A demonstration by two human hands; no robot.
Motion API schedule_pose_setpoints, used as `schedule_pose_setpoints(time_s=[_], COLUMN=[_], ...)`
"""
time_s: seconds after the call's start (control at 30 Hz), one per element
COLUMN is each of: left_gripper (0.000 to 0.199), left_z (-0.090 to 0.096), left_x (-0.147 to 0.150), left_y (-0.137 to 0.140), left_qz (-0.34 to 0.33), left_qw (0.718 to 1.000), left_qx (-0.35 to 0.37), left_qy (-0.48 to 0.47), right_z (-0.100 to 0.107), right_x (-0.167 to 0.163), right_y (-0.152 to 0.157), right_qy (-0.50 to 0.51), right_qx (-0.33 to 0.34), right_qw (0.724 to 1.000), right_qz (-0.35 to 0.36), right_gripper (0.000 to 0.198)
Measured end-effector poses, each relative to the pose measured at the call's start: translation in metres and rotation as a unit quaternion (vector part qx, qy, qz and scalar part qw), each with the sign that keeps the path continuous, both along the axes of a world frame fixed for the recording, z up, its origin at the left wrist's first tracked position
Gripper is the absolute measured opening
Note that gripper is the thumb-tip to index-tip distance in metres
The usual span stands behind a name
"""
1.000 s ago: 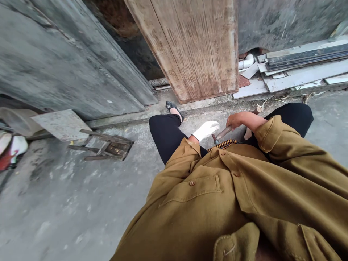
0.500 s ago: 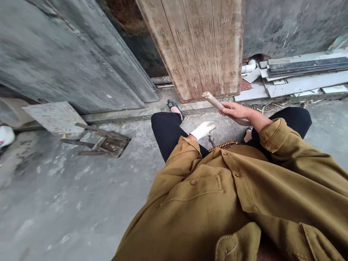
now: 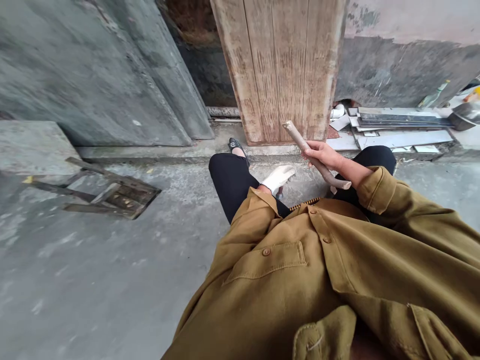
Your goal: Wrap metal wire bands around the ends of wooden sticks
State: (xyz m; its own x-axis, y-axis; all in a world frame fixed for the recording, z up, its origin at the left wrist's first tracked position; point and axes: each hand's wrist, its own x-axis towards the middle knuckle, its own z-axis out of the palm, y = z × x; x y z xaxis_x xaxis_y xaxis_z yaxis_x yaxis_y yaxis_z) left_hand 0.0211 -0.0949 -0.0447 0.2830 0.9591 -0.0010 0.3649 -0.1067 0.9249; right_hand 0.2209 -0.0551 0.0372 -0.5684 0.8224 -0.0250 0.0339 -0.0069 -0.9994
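weathered grey-green boarding stands on the left, beside a dark recess. a brown plank panel rises next to it, its surface worn. the wall on the right is stained grey below and faded pink above. flat strips lie stacked along its foot, near a metal bowl. on the scuffed grey floor, a wooden stool lies tipped over, near a pale slab. the light is soft and even.

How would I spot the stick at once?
Find the brown wooden panel at top centre. Below it in view, the bare right hand holds a round stick. Its crooked lower end sets it apart from the flat, straight strips stacked farther right.
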Motion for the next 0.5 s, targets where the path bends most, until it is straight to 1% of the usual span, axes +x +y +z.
schedule_pose_setpoints(time_s=[0.07,0.17,0.27,0.33,0.37,0.4,0.47,0.5], left_gripper=[0.02,0.023,0.023,0.022,0.021,0.02,0.017,0.015], left_z=[0.002,0.004,0.004,0.004,0.004,0.005,0.007,0.008], left_x=[0.001,0.001,0.003,0.003,0.001,0.0,-0.007,-0.012], left_y=[0.001,0.003,0.005,0.007,0.009,0.011,0.018,0.024], left_qz=[-0.019,-0.036,-0.039,-0.039,-0.041,-0.044,-0.054,-0.058], left_qw=[1.0,0.998,0.997,0.996,0.996,0.996,0.995,0.995], left_qx=[-0.016,-0.034,-0.038,-0.039,-0.041,-0.043,-0.049,-0.049], left_qy=[-0.018,-0.043,-0.06,-0.068,-0.07,-0.07,-0.066,-0.065], right_z=[0.007,0.013,0.016,0.015,0.013,0.01,0.003,-0.001], right_x=[-0.003,-0.007,-0.008,-0.009,-0.009,-0.01,-0.012,-0.012], right_y=[-0.003,-0.005,0.003,0.016,0.024,0.033,0.049,0.056], right_qy=[0.023,0.041,-0.009,-0.083,-0.127,-0.172,-0.257,-0.297], right_qx=[-0.025,-0.025,0.029,0.088,0.127,0.171,0.266,0.303], right_qw=[0.999,0.999,0.999,0.993,0.983,0.968,0.923,0.898], right_qz=[-0.006,0.014,0.026,-0.002,-0.028,-0.059,-0.108,-0.113], right_gripper=[0.031,0.03,0.031,0.031,0.032,0.034,0.036,0.034])
